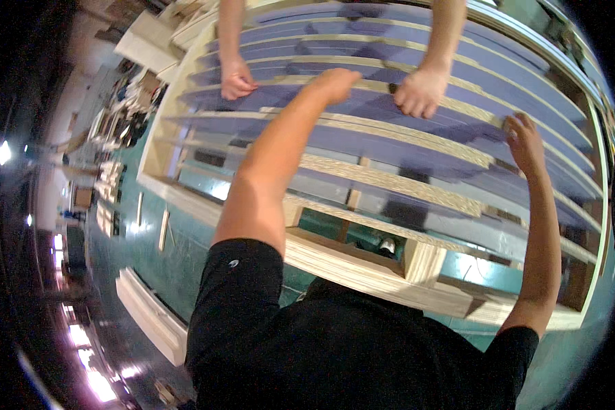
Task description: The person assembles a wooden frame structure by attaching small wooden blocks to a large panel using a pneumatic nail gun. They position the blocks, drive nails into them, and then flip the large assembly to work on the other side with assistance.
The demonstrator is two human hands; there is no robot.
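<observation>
Under my hands is a large pale wooden frame (158, 150) with several long slats (410, 140) running across it. Purple-blue sheeting (372, 108) shows between the slats, looking thin and partly see-through near me. My left hand (335, 85) reaches over the middle, its fingers closed at a slat; whatever they hold is hidden. At the right, my right hand (524, 140) has its fingers curled by a slat end, and its grip is too small to make out. Across from me, another person's two hands (421, 91) are closed low over the sheeting and slats.
A thick wooden beam (362, 263) forms the frame's near side, close to my body. On the green floor to the left lie a long pale board stack (150, 314) and loose wood strips (164, 229). More timber (150, 42) stands beyond the far left corner.
</observation>
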